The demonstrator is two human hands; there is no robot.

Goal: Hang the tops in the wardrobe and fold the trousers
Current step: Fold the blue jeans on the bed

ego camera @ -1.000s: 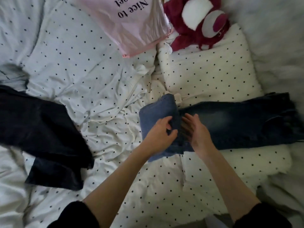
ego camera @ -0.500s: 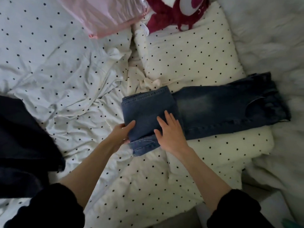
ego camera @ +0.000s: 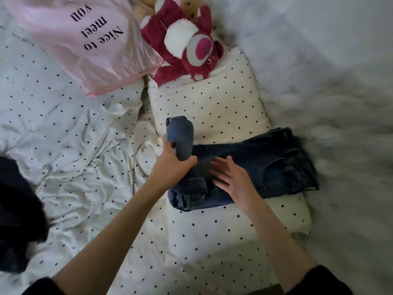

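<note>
- A pink bag [ego camera: 80, 43], printed "Nice to meet you" in dark letters, lay toward the far-left corner of the bed.
- A magenta plush bear [ego camera: 187, 45] with white patches lay just beside the bag, its lower part resting on the far end of a pillow.
- The cream dotted pillow [ego camera: 212, 103] lay lengthwise toward the bed's right side.
- A rumpled white dotted sheet [ego camera: 70, 133] covered the bed's left part.
- A white fluffy blanket [ego camera: 329, 81] ran along the right edge.

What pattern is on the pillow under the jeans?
Cream with small dark polka dots, on the pillow under the jeans; head view, the only one.
</note>
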